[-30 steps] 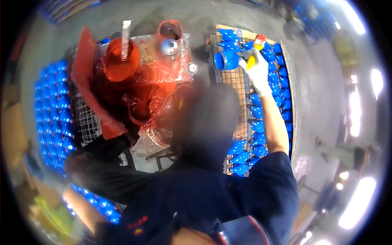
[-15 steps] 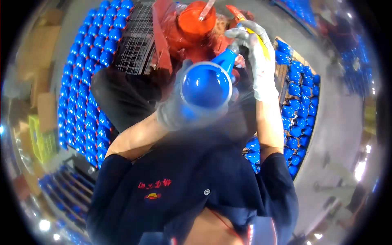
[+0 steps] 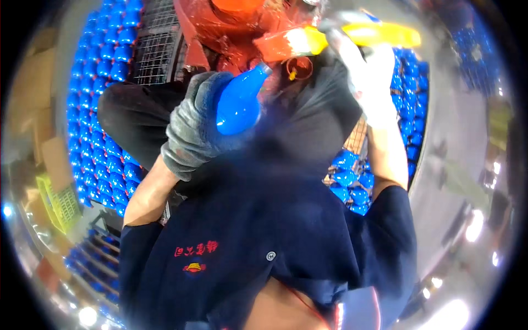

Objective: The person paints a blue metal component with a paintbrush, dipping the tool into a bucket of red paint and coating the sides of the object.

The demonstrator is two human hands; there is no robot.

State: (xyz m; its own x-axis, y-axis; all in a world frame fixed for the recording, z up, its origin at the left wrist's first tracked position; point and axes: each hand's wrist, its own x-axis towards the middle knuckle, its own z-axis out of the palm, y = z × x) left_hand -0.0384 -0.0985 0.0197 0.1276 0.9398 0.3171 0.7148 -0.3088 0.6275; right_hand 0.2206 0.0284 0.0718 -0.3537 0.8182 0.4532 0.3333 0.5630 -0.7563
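In my gloved left hand is a glossy blue bulb-shaped part, tapering to a neck with a grey metal end. The neck slants up and to the right. Fingers of the grey glove wrap round its wide side. My gloved right hand grips a yellow-handled paintbrush. Orange-red paint coats its bristles, which point left, just above the part's neck and apart from it. Motion blurs the right hand.
Beyond my hands, red paint-smeared plastic lies round an orange-red bucket. Rows of blue parts fill a rack on the left; more blue parts stand to the right. A yellow-green crate sits at the far left.
The blue part has turned from its round open mouth facing up to its side showing, and moved left with my left hand. The paintbrush has swung level, bristles leftward. The view has shifted.
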